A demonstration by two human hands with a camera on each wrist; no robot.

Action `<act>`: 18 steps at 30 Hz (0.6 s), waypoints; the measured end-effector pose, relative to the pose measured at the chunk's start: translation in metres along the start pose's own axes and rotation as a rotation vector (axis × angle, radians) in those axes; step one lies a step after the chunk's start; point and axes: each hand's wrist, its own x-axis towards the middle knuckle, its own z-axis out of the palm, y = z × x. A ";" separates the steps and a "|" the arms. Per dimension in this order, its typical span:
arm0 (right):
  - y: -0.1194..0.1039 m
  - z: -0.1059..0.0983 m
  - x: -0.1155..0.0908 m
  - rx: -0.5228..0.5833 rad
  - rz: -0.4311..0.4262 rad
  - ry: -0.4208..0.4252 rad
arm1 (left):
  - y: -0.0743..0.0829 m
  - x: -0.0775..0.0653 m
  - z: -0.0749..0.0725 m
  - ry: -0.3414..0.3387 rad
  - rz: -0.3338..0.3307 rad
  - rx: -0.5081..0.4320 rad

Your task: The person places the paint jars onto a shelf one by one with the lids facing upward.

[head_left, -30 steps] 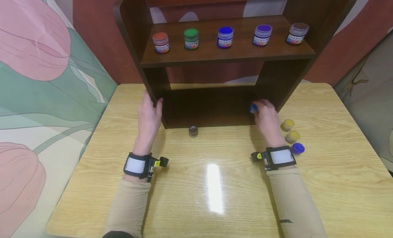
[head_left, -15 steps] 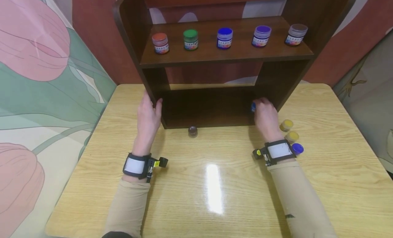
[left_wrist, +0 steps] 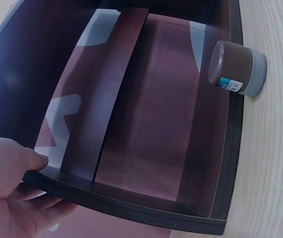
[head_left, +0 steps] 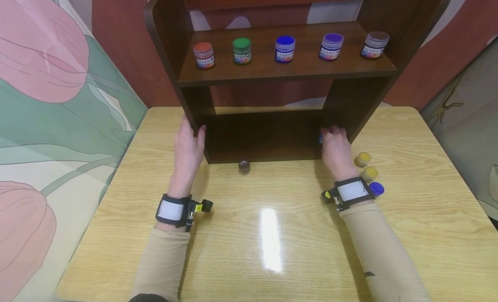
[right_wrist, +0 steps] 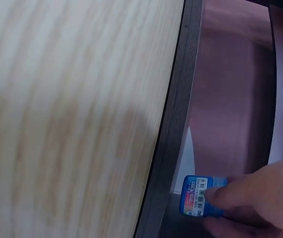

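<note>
My left hand (head_left: pixel 188 148) grips the left side panel of a dark brown wooden shelf (head_left: pixel 264 139). In the left wrist view its thumb lies on the inner face and the other fingers are outside. At the right end of the bottom board, my right hand (head_left: pixel 336 149) pinches a small blue paint jar (right_wrist: pixel 195 196) with a printed label. The head view shows only a sliver of that jar beside the fingers. A brown paint jar (head_left: pixel 244 167) stands on the table before the shelf's front edge.
On the upper board stand a red jar (head_left: pixel 204 56), a green jar (head_left: pixel 242 51), a blue jar (head_left: pixel 285 49), a purple jar (head_left: pixel 332 46) and a brown jar (head_left: pixel 375 45). Two yellow jars (head_left: pixel 363 159) and another blue jar (head_left: pixel 376 189) lie right of the shelf, near my right wrist.
The right hand has turned slightly at the right end of the bottom board, and less of the blue paint jar shows in the head view. The left hand keeps its hold.
</note>
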 end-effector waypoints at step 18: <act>0.001 0.003 0.001 -0.056 -0.008 -0.015 | -0.002 0.001 0.001 0.009 0.015 0.002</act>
